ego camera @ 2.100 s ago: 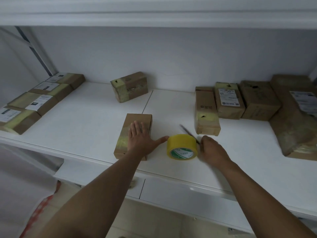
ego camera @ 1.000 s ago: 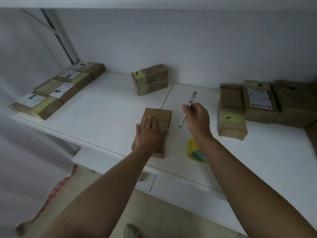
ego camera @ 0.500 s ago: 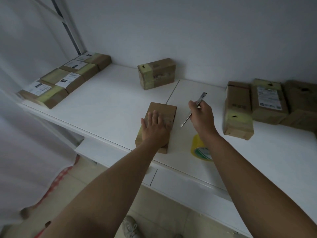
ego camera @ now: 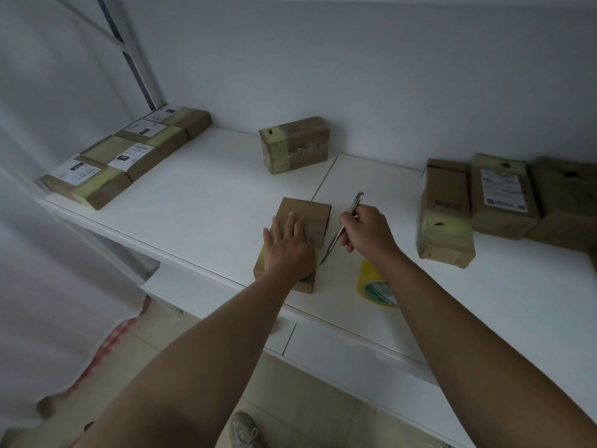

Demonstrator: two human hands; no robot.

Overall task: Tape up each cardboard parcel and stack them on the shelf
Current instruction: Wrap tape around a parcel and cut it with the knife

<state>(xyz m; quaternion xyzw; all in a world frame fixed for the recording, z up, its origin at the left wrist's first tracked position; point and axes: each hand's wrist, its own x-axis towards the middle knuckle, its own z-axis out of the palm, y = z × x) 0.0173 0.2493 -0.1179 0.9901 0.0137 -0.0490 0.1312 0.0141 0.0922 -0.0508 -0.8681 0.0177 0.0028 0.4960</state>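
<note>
A small cardboard parcel (ego camera: 308, 213) lies near the front edge of the white shelf (ego camera: 200, 205). My left hand (ego camera: 288, 245) presses flat on its near half, fingers straight. My right hand (ego camera: 366, 231) grips a slim metal knife (ego camera: 344, 226), held slanted with its tip down beside the parcel's right side. A yellow tape roll (ego camera: 374, 284) stands on edge just below my right wrist, partly hidden by my forearm.
A row of several taped parcels (ego camera: 122, 156) lies along the left end. One taped parcel (ego camera: 295, 143) stands by the back wall. More parcels (ego camera: 447, 210) crowd the right side. A shoe (ego camera: 245, 430) shows on the tiled floor below.
My right hand left the tape roll, lifted the knife and brought it beside the parcel, tip lower now. The left hand stays on the parcel. The view has tilted downward.
</note>
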